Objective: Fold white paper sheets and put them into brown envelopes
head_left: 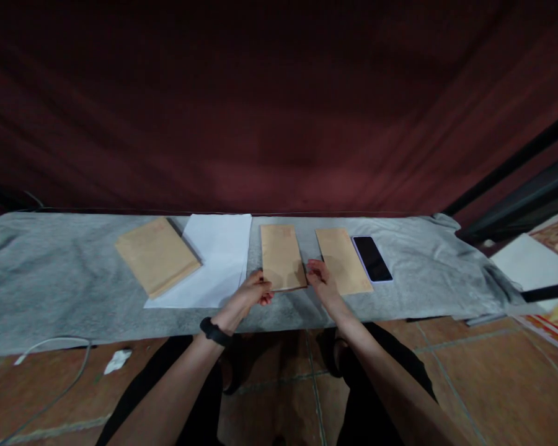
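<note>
A brown paper envelope (pixel 283 255) lies in front of me on the grey cloth, its near edge showing a thin dark line. My left hand (pixel 255 289), with a black band on its wrist, pinches the envelope's near left corner, thumb on top. At the near right corner, my right hand (pixel 321 279) has its fingers curled against the edge. Just right of that hand lies a second brown envelope (pixel 346 260), lying flat. Left of my left hand are white paper sheets (pixel 216 254), with a wider stack of brown envelopes (pixel 158 255) lying askew partly over them.
A phone (pixel 372 259) with a dark screen lies beside the right envelope. The grey cloth (pixel 423 266) covers a long narrow bench before a dark red curtain (pixel 279 124). A white cable (pixel 81 359) and a crumpled tissue (pixel 118 361) are at the lower left.
</note>
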`<state>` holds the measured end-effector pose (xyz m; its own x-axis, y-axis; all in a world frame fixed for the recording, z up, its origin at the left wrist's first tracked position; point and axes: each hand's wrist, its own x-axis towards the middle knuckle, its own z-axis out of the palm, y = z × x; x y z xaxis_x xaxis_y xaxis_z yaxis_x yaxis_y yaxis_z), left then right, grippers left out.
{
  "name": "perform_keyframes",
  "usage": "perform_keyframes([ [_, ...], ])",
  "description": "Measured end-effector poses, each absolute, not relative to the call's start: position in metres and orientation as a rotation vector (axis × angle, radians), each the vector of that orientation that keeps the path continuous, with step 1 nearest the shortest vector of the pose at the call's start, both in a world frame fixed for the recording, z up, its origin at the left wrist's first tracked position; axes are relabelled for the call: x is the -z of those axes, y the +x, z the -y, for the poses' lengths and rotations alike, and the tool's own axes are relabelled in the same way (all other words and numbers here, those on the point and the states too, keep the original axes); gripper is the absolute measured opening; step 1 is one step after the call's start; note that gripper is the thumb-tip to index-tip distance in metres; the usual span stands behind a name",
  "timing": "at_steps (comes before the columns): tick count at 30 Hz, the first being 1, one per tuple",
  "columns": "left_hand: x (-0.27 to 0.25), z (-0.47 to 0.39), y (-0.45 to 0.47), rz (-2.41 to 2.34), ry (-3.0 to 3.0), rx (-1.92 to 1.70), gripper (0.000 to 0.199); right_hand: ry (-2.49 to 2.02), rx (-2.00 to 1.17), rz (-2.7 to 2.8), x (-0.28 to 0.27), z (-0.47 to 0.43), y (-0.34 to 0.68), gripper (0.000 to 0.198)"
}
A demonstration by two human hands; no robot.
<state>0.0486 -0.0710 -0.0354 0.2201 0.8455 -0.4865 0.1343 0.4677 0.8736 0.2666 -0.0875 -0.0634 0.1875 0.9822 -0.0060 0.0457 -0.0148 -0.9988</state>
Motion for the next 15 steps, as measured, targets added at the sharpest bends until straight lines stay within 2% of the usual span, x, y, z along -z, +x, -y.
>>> perform_keyframes([
  [6,0.031,0.069,0.038,-1.405,1.269,-0.530,0.010,-1.419,-0.541,1.972,0.061,0.093,0.249,0.046],
  [11,0.018,0.074,0.038,-1.858,1.814,-0.380,0.007,-1.513,-0.317,2.219,0.073,0.098,0.243,0.050],
  [13,0.016,0.079,0.045,-1.864,2.051,-0.463,0.015,-1.515,-0.283,2.238,0.076,0.098,0.243,0.051],
  [15,0.020,0.079,0.056,-1.670,2.282,-0.621,0.028,-1.512,-0.258,2.233,0.077,0.098,0.243,0.051],
])
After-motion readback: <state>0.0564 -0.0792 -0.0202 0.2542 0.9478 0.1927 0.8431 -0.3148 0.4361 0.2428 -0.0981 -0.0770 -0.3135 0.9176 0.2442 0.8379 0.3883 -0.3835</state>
